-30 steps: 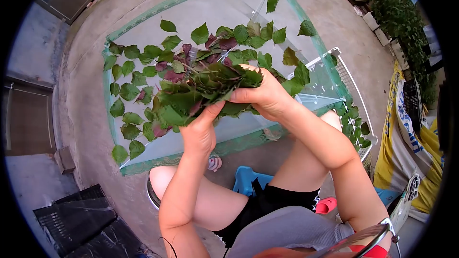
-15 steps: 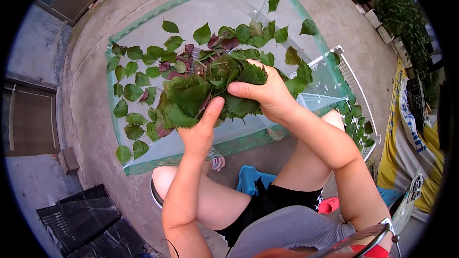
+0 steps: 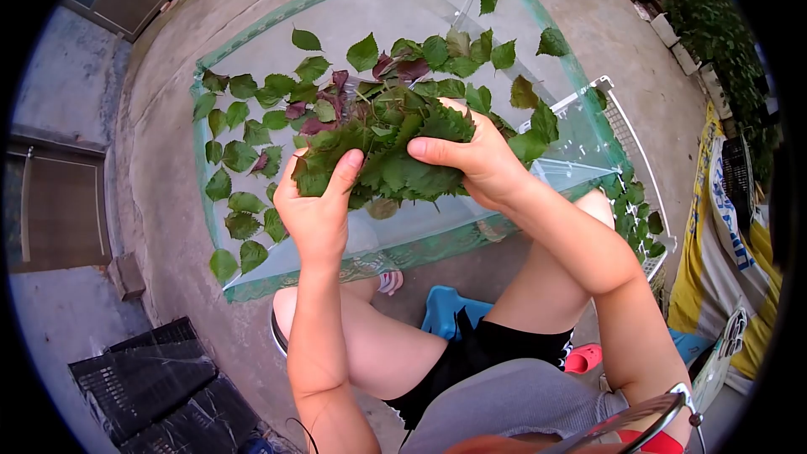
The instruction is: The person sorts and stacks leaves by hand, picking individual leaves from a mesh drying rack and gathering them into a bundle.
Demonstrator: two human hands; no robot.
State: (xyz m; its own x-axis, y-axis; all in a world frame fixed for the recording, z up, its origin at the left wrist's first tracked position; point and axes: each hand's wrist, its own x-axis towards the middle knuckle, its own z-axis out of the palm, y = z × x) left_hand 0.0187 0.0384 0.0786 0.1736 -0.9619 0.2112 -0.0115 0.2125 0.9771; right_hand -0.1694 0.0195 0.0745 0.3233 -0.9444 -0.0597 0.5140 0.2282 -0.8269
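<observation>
Shorts [image 3: 496,361]: black, at the bottom middle of the frame.
Left hand [image 3: 315,219]: left of the middle, wrapped round the left end of the bunch [image 3: 408,151], thumb in front, fingers behind.
Right hand [image 3: 487,164]: just right of the middle, pinching the bunch's right end, thumb in front.
Bunch: many green leaves, held up over the net [image 3: 370,234] in the middle of the frame; cannot tell how many.
New now: left thumb moved out to the left, farther from the right one; bunch looking flatter and wider. Likely a steadier hold, with both ends gripped.
Net's near edge: green, below the hands, close to the knees.
Loose leaves [image 3: 240,155]: spread over the net, left and upper middle.
Room to move: more mesh toward the top; tighter at the right, with the white rack [image 3: 624,128] by the net.
Floor [image 3: 160,118]: grey, past the net's left edge.
</observation>
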